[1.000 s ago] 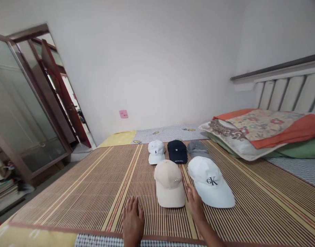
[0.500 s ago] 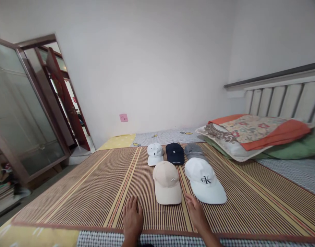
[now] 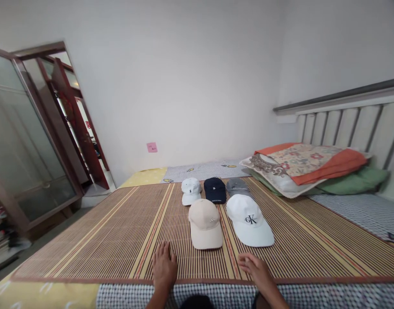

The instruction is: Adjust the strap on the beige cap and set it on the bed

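Flat on the striped bamboo mat (image 3: pixel 97 236) lies my left hand (image 3: pixel 163 264), fingers stretched and holding nothing. A beige cap (image 3: pixel 205 225) sits just ahead, between my two hands and touched by neither. My right hand (image 3: pixel 253 266) is loosely curved with its fingers apart and nothing visible in it, a little in front of the white cap (image 3: pixel 250 221) with dark letters. Behind these two are a smaller white cap (image 3: pixel 190 192), a navy cap (image 3: pixel 215 190) and a grey cap (image 3: pixel 238 187), partly hidden by the lettered one.
Folded pillows and bedding (image 3: pixel 299 167) are piled at the right, beside the white headboard (image 3: pixel 347 128). A pink note (image 3: pixel 152 147) is on the wall. Yellow cloth (image 3: pixel 49 296) and checked cloth (image 3: pixel 126 296) border the mat. An open door (image 3: pixel 32 137) stands at left.
My right hand has drawn back towards me, away from the gap between the beige cap and the lettered white cap. The view has turned slightly right; the caps keep their arrangement.
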`<action>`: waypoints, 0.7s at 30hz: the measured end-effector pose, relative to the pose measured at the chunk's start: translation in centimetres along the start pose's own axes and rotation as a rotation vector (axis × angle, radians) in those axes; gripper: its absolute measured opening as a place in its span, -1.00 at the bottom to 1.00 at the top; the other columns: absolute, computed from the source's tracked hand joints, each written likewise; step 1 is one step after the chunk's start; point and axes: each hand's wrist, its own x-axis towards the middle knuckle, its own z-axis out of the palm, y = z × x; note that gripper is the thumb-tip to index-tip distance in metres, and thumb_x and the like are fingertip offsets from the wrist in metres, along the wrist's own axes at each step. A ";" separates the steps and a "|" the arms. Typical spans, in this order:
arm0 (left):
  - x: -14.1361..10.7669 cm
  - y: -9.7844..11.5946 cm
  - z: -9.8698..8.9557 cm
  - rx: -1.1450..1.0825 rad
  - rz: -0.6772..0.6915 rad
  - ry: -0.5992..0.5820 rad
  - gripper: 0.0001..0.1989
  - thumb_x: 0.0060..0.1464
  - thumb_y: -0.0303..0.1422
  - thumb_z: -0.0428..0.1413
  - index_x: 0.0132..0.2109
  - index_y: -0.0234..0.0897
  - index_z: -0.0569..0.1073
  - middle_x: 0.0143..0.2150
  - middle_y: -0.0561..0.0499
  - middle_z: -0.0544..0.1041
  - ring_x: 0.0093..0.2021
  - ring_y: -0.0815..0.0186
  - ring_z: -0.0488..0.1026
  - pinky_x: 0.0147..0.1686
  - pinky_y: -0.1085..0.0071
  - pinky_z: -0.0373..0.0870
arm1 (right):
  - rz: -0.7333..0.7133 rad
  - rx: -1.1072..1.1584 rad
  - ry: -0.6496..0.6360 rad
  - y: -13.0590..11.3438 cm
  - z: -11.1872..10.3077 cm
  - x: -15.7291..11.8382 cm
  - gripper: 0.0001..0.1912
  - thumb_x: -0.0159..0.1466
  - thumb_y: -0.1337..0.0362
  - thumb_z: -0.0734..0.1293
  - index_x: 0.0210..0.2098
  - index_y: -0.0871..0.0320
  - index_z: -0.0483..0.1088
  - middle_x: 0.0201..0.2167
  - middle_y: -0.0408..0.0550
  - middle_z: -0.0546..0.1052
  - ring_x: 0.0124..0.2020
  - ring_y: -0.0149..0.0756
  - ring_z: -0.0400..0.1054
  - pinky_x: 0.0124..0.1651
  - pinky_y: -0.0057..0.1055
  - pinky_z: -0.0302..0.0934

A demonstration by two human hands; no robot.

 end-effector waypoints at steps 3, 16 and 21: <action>0.0 -0.1 0.1 -0.003 -0.002 0.002 -0.47 0.38 -0.35 -0.15 0.38 -0.32 0.38 0.49 -0.19 0.32 0.52 0.05 0.13 0.49 0.00 -0.01 | 0.036 0.027 0.039 -0.2 -1.6 -1.0 -0.48 -0.09 -0.22 0.47 -0.44 0.12 0.59 -0.41 0.13 0.71 -0.33 0.11 0.66 -0.21 -0.05 0.56; 0.1 -0.2 0.4 0.002 -0.009 0.019 -0.48 0.37 -0.38 -0.13 0.37 -0.32 0.41 0.47 -0.18 0.35 0.51 0.06 0.16 0.49 0.02 0.02 | 0.107 0.097 0.108 -1.3 -2.7 -2.4 -0.56 -0.16 -0.13 0.52 -0.47 0.09 0.63 -0.42 0.15 0.72 -0.32 0.15 0.66 -0.21 -0.08 0.56; -0.1 -0.3 0.5 -0.005 -0.013 0.021 -0.48 0.37 -0.38 -0.14 0.38 -0.32 0.40 0.47 -0.15 0.35 0.51 0.07 0.17 0.49 0.03 0.03 | 0.148 0.104 0.075 -2.3 -3.3 -2.4 -0.55 -0.20 -0.12 0.55 -0.47 0.08 0.60 -0.42 0.16 0.71 -0.33 0.21 0.67 -0.21 -0.01 0.57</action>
